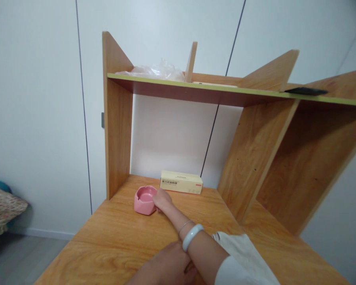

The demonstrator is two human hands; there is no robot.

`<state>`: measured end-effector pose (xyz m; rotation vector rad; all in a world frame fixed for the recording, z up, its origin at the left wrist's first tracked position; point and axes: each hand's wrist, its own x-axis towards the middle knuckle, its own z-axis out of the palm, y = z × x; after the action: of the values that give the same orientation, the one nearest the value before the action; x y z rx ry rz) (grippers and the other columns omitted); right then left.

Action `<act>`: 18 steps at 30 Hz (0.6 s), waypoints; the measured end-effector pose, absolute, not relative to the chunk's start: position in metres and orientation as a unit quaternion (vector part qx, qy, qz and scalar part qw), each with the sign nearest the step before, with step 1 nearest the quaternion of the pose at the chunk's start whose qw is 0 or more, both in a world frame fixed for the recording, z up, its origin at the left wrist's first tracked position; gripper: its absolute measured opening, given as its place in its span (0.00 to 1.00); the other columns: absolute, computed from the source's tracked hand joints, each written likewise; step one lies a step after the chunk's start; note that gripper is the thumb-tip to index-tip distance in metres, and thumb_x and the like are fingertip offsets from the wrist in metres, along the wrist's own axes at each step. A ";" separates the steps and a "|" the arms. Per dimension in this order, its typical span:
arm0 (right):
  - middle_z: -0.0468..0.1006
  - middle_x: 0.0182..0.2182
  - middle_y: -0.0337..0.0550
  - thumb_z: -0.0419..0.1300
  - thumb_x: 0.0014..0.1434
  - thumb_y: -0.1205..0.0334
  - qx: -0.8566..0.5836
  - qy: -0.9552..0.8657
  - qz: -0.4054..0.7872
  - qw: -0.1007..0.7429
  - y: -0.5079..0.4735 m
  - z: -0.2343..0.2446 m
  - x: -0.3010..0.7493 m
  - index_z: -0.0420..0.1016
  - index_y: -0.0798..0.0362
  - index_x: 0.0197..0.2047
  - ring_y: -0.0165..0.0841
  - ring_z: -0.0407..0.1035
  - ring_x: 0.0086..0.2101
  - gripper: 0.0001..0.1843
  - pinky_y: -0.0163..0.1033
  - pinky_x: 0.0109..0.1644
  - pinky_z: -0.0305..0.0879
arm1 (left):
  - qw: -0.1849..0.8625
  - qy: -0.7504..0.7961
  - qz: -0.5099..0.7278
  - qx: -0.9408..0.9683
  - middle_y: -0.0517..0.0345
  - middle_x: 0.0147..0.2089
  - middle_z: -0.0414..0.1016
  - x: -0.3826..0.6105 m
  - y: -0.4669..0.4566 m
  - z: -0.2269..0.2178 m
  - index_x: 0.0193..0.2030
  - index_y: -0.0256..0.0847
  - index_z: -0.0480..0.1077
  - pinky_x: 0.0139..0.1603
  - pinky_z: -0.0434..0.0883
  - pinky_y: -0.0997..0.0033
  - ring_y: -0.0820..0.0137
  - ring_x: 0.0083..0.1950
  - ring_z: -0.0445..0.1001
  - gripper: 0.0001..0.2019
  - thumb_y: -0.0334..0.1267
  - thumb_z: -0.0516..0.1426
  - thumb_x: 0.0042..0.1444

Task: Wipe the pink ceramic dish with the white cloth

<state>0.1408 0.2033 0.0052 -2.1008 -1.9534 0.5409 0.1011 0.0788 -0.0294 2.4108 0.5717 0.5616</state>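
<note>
A pink faceted ashtray (142, 206) with a notched rim sits on the wooden desktop near the left side panel. My right hand (162, 200) reaches across and grips its right side, the fingers curled at the rim. A white bangle (192, 236) and a thin chain bracelet circle that forearm. Close to the front, my left hand (176, 257) is closed, its fingers bent and partly hidden under my right forearm; what it holds, if anything, cannot be made out. A pale grey cloth (240, 251) lies on the desk beside my right forearm, partly covered by it.
A cream-coloured box (180, 183) with printed lettering stands behind the ashtray. Above it runs a shelf (207, 89) with upright dividers, carrying a clear plastic bag (158, 71) and a flat black object (306, 91). Patterned fabric (4, 208) shows at far left.
</note>
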 end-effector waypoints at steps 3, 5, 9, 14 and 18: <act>0.77 0.32 0.52 0.46 0.56 0.66 -0.723 -0.661 0.164 0.113 0.204 0.003 0.136 0.70 0.58 0.40 0.36 0.73 0.31 0.14 0.34 0.30 0.64 | 0.294 0.222 0.202 0.907 0.64 0.49 0.70 0.100 0.078 -0.033 0.46 0.48 0.66 0.50 0.64 0.71 0.68 0.50 0.67 0.14 0.31 0.49 0.53; 0.77 0.34 0.52 0.45 0.57 0.65 -0.725 -0.663 0.149 0.114 0.200 0.004 0.136 0.67 0.59 0.44 0.36 0.72 0.33 0.16 0.34 0.31 0.64 | 0.288 0.222 0.198 0.910 0.63 0.49 0.70 0.101 0.078 -0.034 0.46 0.47 0.66 0.51 0.63 0.70 0.67 0.51 0.66 0.14 0.32 0.48 0.54; 0.75 0.38 0.52 0.42 0.59 0.59 -0.715 -0.681 0.104 0.120 0.179 0.017 0.155 0.58 0.59 0.53 0.36 0.70 0.38 0.21 0.35 0.34 0.62 | 0.264 0.188 0.198 0.925 0.61 0.54 0.65 0.103 0.081 -0.034 0.51 0.45 0.62 0.55 0.59 0.68 0.67 0.55 0.62 0.19 0.29 0.49 0.51; 0.75 0.39 0.51 0.45 0.57 0.62 -0.721 -0.687 0.042 0.083 0.131 0.040 0.224 0.68 0.55 0.41 0.38 0.68 0.42 0.14 0.37 0.40 0.59 | 0.226 0.148 0.196 0.943 0.58 0.57 0.62 0.107 0.084 -0.039 0.54 0.41 0.60 0.60 0.53 0.67 0.69 0.57 0.60 0.23 0.26 0.48 0.50; 0.75 0.35 0.56 0.48 0.55 0.60 -0.750 -0.660 0.016 0.024 0.084 0.041 0.282 0.70 0.58 0.37 0.42 0.69 0.38 0.13 0.40 0.37 0.58 | 0.213 0.134 0.203 0.946 0.59 0.54 0.65 0.107 0.079 -0.035 0.51 0.41 0.63 0.59 0.54 0.71 0.72 0.54 0.63 0.22 0.23 0.46 0.50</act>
<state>0.2816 0.0840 0.0405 -2.3218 -2.0428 0.0505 0.1071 0.0790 -0.0347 2.6267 0.3720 0.5638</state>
